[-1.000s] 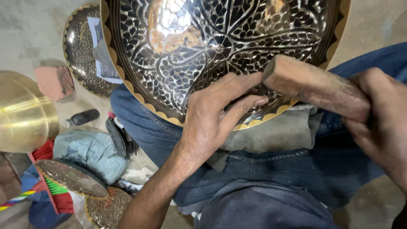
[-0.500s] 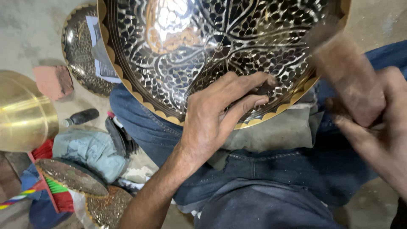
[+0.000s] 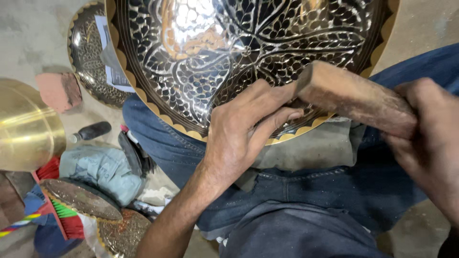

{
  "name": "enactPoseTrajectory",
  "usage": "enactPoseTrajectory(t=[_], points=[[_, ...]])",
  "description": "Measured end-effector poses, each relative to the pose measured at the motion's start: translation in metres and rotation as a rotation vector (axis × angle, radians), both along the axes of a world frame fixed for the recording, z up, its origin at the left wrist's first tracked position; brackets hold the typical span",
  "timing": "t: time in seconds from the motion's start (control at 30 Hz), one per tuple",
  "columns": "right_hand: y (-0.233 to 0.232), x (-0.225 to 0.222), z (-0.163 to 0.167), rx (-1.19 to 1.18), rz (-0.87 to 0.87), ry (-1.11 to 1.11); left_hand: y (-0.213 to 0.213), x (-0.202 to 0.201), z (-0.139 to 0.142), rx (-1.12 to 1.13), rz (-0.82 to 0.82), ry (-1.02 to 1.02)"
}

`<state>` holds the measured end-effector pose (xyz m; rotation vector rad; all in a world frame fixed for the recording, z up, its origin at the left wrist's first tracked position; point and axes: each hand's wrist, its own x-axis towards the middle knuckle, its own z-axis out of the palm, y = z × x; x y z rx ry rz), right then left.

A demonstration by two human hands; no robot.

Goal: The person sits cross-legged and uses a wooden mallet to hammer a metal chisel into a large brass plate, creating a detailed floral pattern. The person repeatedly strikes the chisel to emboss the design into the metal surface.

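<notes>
Clearly stiff and probably heavy, the engraved metal tray [image 3: 229,52] rests on the person's lap, slick on its polished face; its scalloped rim offers the surest hold. The left hand [image 3: 244,129] pinches something hidden against it; the right hand [image 3: 430,143] grips a wooden mallet [image 3: 354,98].

Engraved tray [image 3: 205,52] resting on the lap, left hand [image 3: 241,131] on its near rim, wooden block [image 3: 351,98] in the right hand [image 3: 428,138] just right of it, smaller tray [image 3: 88,62] behind-left on the floor, brick [image 3: 60,91] and brass bowl [image 3: 26,129] further left
</notes>
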<state>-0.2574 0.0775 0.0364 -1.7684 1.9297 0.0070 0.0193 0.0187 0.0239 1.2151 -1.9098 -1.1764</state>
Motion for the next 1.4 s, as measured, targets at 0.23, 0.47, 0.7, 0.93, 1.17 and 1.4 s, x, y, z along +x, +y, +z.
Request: enactPoseTrajectory(t=[0.23, 0.47, 0.7, 0.93, 1.17, 1.4], points=[[-0.001, -0.008, -0.004, 0.053, -0.049, -0.081, -0.002, 0.001, 0.01, -0.061, -0.014, 0.017], [0.006, -0.022, -0.021, -0.1, 0.077, -0.274, -0.002, -0.001, 0.009, -0.008, -0.009, 0.005], [0.003, -0.006, -0.002, -0.029, -0.061, -0.081, -0.002, 0.001, 0.008, 0.009, -0.003, 0.034], [-0.014, 0.017, -0.013, -0.44, -0.045, -0.368, 0.008, 0.012, 0.023, 0.009, 0.311, 0.256], [-0.051, 0.037, 0.004, -0.677, -0.03, -0.345, 0.01, 0.004, 0.03, -0.009, 0.317, 0.201], [-0.006, 0.041, 0.024, -0.398, 0.347, -0.12, 0.015, 0.011, 0.035, -0.017, 0.459, 0.213]])
